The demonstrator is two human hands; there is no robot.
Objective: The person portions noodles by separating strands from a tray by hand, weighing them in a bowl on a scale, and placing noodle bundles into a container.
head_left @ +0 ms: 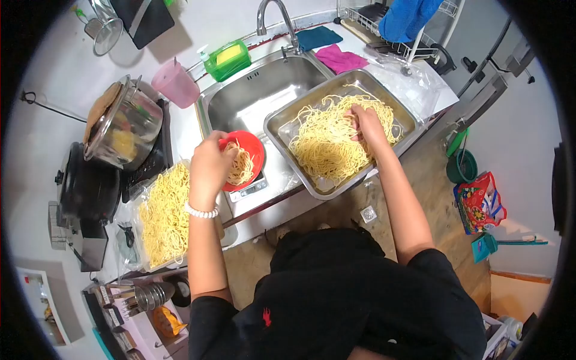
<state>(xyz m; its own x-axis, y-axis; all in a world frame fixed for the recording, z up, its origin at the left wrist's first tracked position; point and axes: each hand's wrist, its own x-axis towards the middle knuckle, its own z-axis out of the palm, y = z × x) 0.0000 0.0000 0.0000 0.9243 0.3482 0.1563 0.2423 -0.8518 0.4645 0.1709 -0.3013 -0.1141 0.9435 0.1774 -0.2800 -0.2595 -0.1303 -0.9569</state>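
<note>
My left hand (210, 161), with a white bead bracelet at the wrist, is closed at the left rim of a red bowl (258, 157). A small portion of noodles (241, 167) lies inside that bowl, which stands on a kitchen scale (250, 189). My right hand (363, 125) reaches into a heap of yellow noodles (324, 141) in a deep metal tray (309, 183), its fingers curled in the strands and partly hidden by them. The tray sits tilted in view, over the right edge of the sink and the counter.
Behind is a steel sink (240, 99) with a faucet (288, 27). More noodles fill a plastic-lined tray (165, 219) at left, beside a glass pot (129, 135) and a black pot (90, 186). A pink cup (176, 84) and green soap holder (228, 60) stand along the back.
</note>
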